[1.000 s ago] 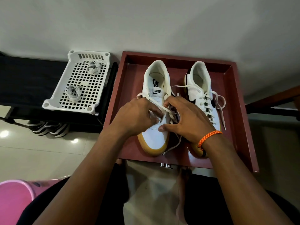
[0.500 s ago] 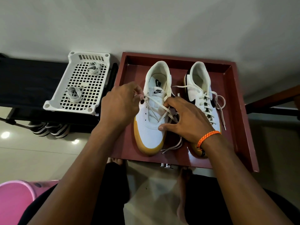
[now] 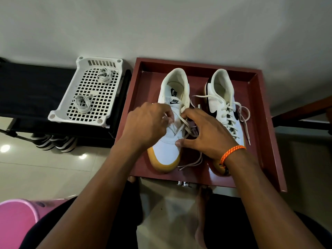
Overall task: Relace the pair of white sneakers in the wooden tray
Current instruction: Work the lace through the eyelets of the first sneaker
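Observation:
Two white sneakers with tan soles stand side by side in the dark red wooden tray (image 3: 265,133). Over the middle of the left sneaker (image 3: 167,151), my left hand (image 3: 145,124) pinches a strand of its cream lace (image 3: 183,123). My right hand (image 3: 203,135), with an orange band on the wrist, rests on that shoe's right side; its thumb presses the toe and its fingers hold the lace near the eyelets. A loose lace end trails between the shoes. The right sneaker (image 3: 222,97) is laced, its ends hanging loose to the right.
A white perforated plastic basket (image 3: 61,112) holding two coiled spare laces (image 3: 81,106) sits on a black rack left of the tray. Striped shoes (image 3: 53,142) lie beneath it on the tiled floor. A pink tub (image 3: 16,223) stands at bottom left; a wall is behind.
My left hand swung out to the shoe's left edge, pulling the lace, then came back over the middle of the sneaker. My right hand has stayed on the shoe's right side.

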Demonstrator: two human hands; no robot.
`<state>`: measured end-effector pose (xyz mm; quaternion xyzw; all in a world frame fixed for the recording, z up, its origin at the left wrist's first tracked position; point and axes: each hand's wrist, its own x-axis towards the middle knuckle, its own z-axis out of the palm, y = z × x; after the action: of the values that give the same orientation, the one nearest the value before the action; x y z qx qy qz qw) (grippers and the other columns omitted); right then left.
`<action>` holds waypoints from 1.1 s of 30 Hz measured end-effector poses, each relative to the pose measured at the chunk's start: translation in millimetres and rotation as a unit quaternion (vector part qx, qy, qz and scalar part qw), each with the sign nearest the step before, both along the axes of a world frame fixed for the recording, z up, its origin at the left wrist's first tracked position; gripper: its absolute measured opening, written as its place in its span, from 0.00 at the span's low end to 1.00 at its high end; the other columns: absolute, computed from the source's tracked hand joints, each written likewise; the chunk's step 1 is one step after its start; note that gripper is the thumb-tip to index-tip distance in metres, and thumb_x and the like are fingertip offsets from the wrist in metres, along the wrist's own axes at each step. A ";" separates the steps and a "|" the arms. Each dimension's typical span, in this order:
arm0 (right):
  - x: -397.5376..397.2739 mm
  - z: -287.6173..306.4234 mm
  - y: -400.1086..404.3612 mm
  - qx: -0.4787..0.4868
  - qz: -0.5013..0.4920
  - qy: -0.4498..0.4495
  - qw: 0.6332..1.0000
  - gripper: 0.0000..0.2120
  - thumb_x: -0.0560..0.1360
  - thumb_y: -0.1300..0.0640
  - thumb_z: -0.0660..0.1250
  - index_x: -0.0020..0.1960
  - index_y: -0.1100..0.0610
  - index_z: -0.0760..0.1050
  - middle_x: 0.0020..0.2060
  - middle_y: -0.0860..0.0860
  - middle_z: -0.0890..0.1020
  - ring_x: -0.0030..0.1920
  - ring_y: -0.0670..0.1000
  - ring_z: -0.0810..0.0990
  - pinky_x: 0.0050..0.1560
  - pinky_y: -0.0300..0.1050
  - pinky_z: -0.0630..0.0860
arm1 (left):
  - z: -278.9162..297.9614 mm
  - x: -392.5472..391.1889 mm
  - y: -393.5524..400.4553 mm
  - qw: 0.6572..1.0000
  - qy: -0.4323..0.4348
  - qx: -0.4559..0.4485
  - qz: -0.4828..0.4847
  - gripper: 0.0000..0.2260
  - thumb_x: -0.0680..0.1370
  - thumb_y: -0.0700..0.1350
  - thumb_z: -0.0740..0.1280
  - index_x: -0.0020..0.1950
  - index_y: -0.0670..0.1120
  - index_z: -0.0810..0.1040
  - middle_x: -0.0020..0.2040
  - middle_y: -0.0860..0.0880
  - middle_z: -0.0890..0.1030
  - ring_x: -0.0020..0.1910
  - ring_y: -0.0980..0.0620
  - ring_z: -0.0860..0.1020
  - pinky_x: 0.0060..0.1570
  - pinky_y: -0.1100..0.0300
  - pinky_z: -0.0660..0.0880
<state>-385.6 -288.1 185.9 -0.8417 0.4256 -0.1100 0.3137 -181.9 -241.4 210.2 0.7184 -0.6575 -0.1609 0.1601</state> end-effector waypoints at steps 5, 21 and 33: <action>-0.6 2.9 0.7 0.002 -0.004 -0.004 1.000 0.32 0.65 0.36 0.82 0.61 0.41 0.69 0.55 0.41 0.75 0.53 0.47 0.77 0.53 0.54 0.79 | 9.9 17.5 -2.8 0.991 0.019 -0.067 0.110 0.03 0.82 0.50 0.71 0.51 0.56 0.84 0.44 0.57 0.85 0.46 0.48 0.83 0.43 0.52 0.77; 6.2 3.3 4.7 0.018 -0.012 -0.002 1.000 0.42 0.63 0.40 0.85 0.70 0.37 0.67 0.63 0.40 0.72 0.59 0.50 0.78 0.56 0.58 0.81 | -1.8 5.7 -2.2 0.991 0.134 0.010 -0.019 0.03 0.78 0.52 0.76 0.47 0.56 0.83 0.28 0.56 0.80 0.30 0.58 0.80 0.40 0.50 0.82; 11.0 1.1 7.5 0.006 -0.049 0.001 0.999 0.45 0.62 0.38 0.84 0.72 0.38 0.65 0.66 0.41 0.72 0.59 0.51 0.79 0.55 0.58 0.81 | 1.7 -2.4 0.7 0.982 0.182 0.000 -0.048 0.20 0.78 0.45 0.73 0.66 0.59 0.70 0.44 0.58 0.87 0.36 0.58 0.84 0.44 0.46 0.84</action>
<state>-374.7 -280.6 186.9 -0.8181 0.4672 -0.1214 0.3125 -184.3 -240.7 211.9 0.6450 -0.6510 -0.2961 0.2692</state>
